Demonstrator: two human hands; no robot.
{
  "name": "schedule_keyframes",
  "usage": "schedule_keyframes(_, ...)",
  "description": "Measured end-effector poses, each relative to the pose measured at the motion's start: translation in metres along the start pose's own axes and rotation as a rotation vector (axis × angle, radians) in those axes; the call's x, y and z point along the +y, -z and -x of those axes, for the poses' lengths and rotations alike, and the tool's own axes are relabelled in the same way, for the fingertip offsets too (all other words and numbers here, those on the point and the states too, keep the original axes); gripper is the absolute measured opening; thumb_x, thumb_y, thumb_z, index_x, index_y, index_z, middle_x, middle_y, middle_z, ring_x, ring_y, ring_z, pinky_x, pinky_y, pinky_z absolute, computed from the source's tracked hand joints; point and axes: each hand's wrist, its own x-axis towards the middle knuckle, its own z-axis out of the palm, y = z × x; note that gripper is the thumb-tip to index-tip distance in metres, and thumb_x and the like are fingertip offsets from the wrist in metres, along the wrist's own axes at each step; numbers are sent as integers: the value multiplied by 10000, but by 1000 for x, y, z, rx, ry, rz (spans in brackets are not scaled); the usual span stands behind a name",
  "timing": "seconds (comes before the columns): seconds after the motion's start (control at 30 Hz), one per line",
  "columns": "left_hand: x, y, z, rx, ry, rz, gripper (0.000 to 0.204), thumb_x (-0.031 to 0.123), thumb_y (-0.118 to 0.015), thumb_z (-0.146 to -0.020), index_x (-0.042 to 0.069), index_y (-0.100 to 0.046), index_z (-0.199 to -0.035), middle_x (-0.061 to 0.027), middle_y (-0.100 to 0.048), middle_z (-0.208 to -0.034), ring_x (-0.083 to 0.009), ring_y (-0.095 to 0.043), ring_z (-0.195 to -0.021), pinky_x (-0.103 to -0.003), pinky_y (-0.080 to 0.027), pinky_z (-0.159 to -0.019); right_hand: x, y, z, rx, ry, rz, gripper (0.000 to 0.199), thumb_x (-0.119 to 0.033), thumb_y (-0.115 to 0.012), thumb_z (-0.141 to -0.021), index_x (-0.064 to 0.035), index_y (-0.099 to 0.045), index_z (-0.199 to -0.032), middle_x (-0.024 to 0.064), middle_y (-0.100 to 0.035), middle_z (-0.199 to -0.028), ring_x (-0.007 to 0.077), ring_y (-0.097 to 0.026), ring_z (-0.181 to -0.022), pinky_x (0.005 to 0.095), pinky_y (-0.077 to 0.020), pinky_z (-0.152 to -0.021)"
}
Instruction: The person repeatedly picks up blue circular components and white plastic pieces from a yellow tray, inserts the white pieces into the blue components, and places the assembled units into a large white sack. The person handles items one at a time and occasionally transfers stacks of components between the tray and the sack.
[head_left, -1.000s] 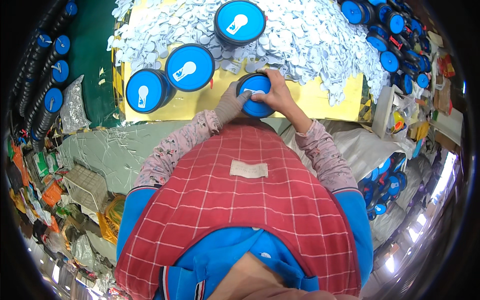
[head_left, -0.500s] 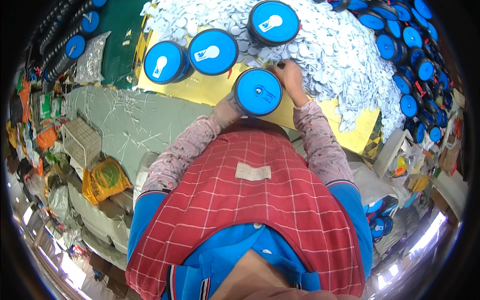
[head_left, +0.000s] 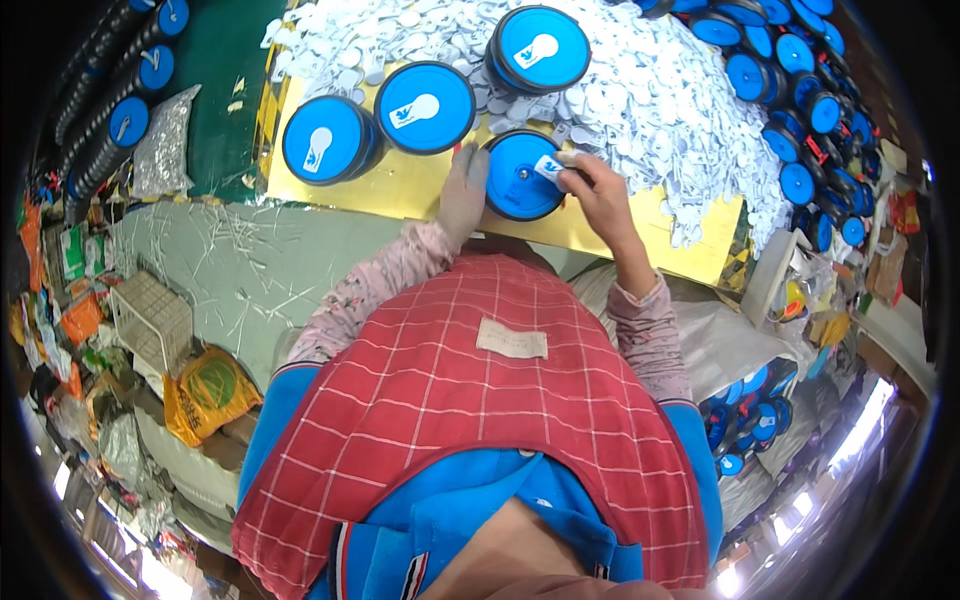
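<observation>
On the yellow board [head_left: 400, 190] in front of me lies a black-rimmed blue wheel [head_left: 513, 188] with a small metal centre. My left hand [head_left: 463, 197], in a greyish glove, lies along the wheel's left edge with its fingers stretched out. Between bare fingertips, my right hand [head_left: 603, 203] pinches a small white keyhole-shaped tag [head_left: 548, 167] with a blue mark, over the right part of the wheel. Farther off stand similar stacked blue wheels with white tags on top: the left stack [head_left: 322, 140], the middle stack [head_left: 427, 107] and the far stack [head_left: 540, 48].
A broad heap of loose white tags [head_left: 660, 120] covers the board's back and right. Many blue-and-black wheels [head_left: 796, 184] are piled at the right. Rows of stacked wheels [head_left: 128, 121] and a clear bag [head_left: 165, 145] sit at the far left, above a beige crate [head_left: 152, 320].
The wheel has gone from tilted in my left hand down onto the board. My right hand has come from the tag heap to the wheel, with a white tag in its fingers.
</observation>
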Motion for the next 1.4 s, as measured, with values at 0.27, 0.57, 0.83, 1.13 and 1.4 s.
schedule_keyframes(0.27,1,17,2,-394,389,435,530,331,-528,-1026,9,-374,-1418,-168,-540,-1299,-272,-593,-1174,-396,-563,-944,-6,-31,12,135,334,608,423,-81,-744,-781,-91,-647,-1193,117,-628,-1047,328,-582,-968,401,-500,-821)
schedule_keyframes(0.57,-7,25,-21,-554,202,274,511,305,-573,-996,5,-410,-1375,-135,-561,-1269,-225,-601,-1130,-373,-536,-937,-7,-66,7,216,330,709,295,-173,-791,-773,-120,-725,-1056,106,-628,-1000,304,-599,-907,395,-495,-784)
schedule_keyframes(0.83,19,16,-17,-364,171,-174,514,350,-621,-962,-19,-506,-1302,-206,-647,-1136,-253,-652,-1005,-373,-537,-854,15,-48,-46,-44,-127,352,842,-299,-909,-574,-41,-557,-1295,236,-575,-1238,429,-538,-1160,458,-444,-995)
schedule_keyframes(1.13,34,18,-22,-376,313,-30,545,310,-631,-964,-15,-459,-1366,-176,-624,-1195,-224,-632,-1046,-338,-527,-898,8,-40,-75,-226,-212,371,828,-286,-918,-572,-54,-564,-1283,196,-658,-1172,341,-632,-1103,390,-483,-962)
schedule_keyframes(1.4,-25,110,-4,-316,-973,-1135,207,150,-632,-842,136,-641,-1049,-81,-598,-987,-262,-597,-982,-431,-392,-1059,22,-14,-91,-184,-461,-704,979,-716,-485,-919,27,-282,-1522,275,-411,-1478,308,-434,-1362,399,-409,-1094)
